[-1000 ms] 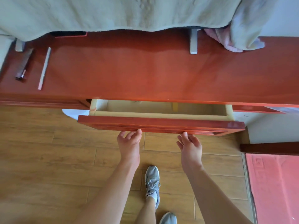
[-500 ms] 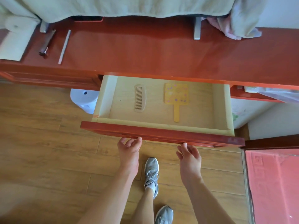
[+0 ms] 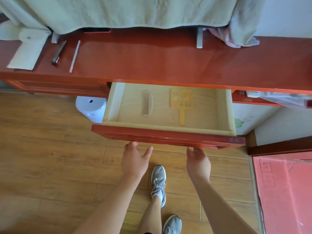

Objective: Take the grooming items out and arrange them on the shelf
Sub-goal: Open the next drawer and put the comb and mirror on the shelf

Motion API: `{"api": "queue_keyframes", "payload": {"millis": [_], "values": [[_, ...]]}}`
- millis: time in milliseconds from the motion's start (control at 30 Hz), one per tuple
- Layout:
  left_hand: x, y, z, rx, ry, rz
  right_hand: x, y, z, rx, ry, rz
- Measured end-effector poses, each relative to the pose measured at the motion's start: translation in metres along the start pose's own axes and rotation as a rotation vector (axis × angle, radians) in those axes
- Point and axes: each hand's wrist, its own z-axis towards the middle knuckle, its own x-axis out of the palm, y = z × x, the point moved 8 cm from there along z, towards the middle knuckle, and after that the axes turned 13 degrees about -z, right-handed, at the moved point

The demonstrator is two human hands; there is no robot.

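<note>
The red wooden drawer (image 3: 168,135) stands pulled out from under the red shelf top (image 3: 152,61). Inside it lie a pale wooden comb (image 3: 146,104) on the left and a yellow hand mirror (image 3: 182,103) with coloured dots on the right, its handle pointing toward me. My left hand (image 3: 135,160) and my right hand (image 3: 198,162) hover just below the drawer front, fingers spread and holding nothing.
On the shelf top at the left lie a white pouch (image 3: 27,49), a dark metal tube (image 3: 58,52) and a thin silver stick (image 3: 75,56). A green cloth (image 3: 118,12) hangs over the back. A white bin (image 3: 90,108) stands under the shelf; a red mat (image 3: 285,191) lies at right.
The drawer has slid out from nearly shut to fully pulled out, baring the comb and mirror. Both hands have come off its front edge and opened.
</note>
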Motion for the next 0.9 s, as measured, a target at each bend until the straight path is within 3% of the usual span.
{"api": "queue_keyframes", "payload": {"millis": [200,367,900], "values": [[-0.024,-0.023,-0.02,0.187,-0.018,0.203,-0.018,0.02,-0.026,-0.323,-0.041,-0.423],[-0.046,-0.043,-0.039,0.26,0.017,0.323,-0.039,0.033,-0.05,-0.456,-0.001,-0.643],[-0.126,-0.116,-0.089,0.41,0.14,0.284,-0.135,0.091,-0.119,-0.589,-0.056,-0.66]]}}
